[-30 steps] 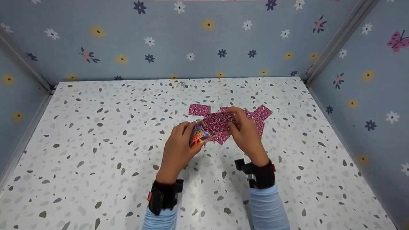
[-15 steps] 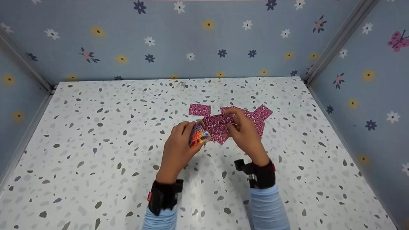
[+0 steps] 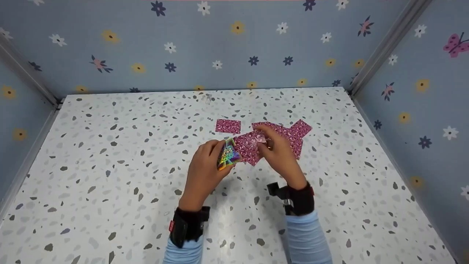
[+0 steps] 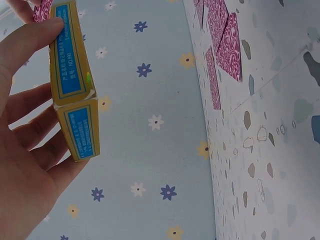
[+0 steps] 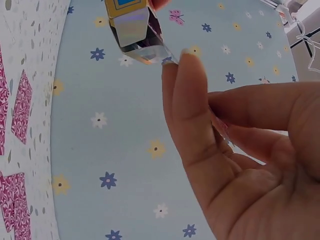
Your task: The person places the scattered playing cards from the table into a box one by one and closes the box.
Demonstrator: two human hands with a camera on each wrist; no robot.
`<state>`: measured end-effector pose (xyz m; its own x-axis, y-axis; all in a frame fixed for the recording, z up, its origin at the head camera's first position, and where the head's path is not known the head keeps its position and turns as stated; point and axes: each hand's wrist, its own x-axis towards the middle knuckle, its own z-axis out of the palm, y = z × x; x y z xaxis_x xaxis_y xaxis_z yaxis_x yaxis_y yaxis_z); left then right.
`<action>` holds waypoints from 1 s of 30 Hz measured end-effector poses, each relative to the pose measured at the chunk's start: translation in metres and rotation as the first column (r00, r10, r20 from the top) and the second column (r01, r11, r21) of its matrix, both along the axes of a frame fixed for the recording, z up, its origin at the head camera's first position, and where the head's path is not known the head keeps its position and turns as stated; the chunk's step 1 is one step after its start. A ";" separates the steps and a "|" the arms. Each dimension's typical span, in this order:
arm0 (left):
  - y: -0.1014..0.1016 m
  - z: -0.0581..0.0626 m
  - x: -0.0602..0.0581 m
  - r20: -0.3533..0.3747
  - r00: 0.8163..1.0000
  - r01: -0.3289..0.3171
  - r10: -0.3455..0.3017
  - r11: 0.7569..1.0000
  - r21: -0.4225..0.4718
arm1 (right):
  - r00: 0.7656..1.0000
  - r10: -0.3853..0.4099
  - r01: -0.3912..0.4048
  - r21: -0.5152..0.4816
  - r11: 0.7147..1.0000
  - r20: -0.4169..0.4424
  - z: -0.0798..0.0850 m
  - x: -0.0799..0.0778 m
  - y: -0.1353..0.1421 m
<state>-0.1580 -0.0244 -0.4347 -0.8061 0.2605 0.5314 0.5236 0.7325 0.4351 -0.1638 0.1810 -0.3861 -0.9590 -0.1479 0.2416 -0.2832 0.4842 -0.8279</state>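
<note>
My left hand grips a small shiny card box, gold-edged with blue printed panels on the sides seen in the left wrist view. Thumb on one side and fingers on the other hold the box up off the table. At its end, my right hand pinches a pink-patterned card between thumb and fingers. In the right wrist view, a glossy thin edge runs from the box to the fingertips. Whether the card's far end is inside the box is hidden.
Several pink-patterned cards lie overlapping on the speckled white table, behind and under the right hand. One card lies apart, beyond the box. Flowered blue panels stand along the back and both sides.
The card in my right hand has tilted, and its face now catches the light. The box's shiny face has shifted from orange and blue to green and silver. Both hands have barely moved.
</note>
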 end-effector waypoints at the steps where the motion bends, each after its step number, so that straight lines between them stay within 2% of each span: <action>1: 0.000 0.000 0.000 -0.001 1.000 0.001 -0.001 1.000 0.000 | 1.000 -0.002 0.002 0.028 1.000 -0.015 0.000 0.000 0.000; 5: 0.000 -0.001 0.000 -0.007 1.000 0.004 -0.004 1.000 -0.002 | 0.999 -0.020 0.025 0.114 0.993 -0.048 -0.001 -0.001 -0.003; 8: 0.001 -0.002 0.000 -0.005 1.000 0.004 -0.004 1.000 -0.008 | 0.999 -0.024 0.028 0.105 0.994 -0.037 -0.002 -0.002 -0.005; 15: 0.001 -0.002 0.001 0.003 1.000 0.009 -0.009 1.000 -0.019 | 0.999 -0.031 0.031 0.000 1.000 0.040 -0.004 -0.002 -0.010; 30: 0.002 -0.001 0.001 -0.004 1.000 0.027 -0.027 1.000 -0.009 | 1.000 -0.017 0.015 0.106 0.994 0.015 -0.007 -0.001 -0.016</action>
<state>-0.1574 -0.0227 -0.4360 -0.7964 0.2874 0.5321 0.5452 0.7218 0.4263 -0.1653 0.1646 -0.3926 -0.9650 -0.1566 0.2102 -0.2621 0.5735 -0.7761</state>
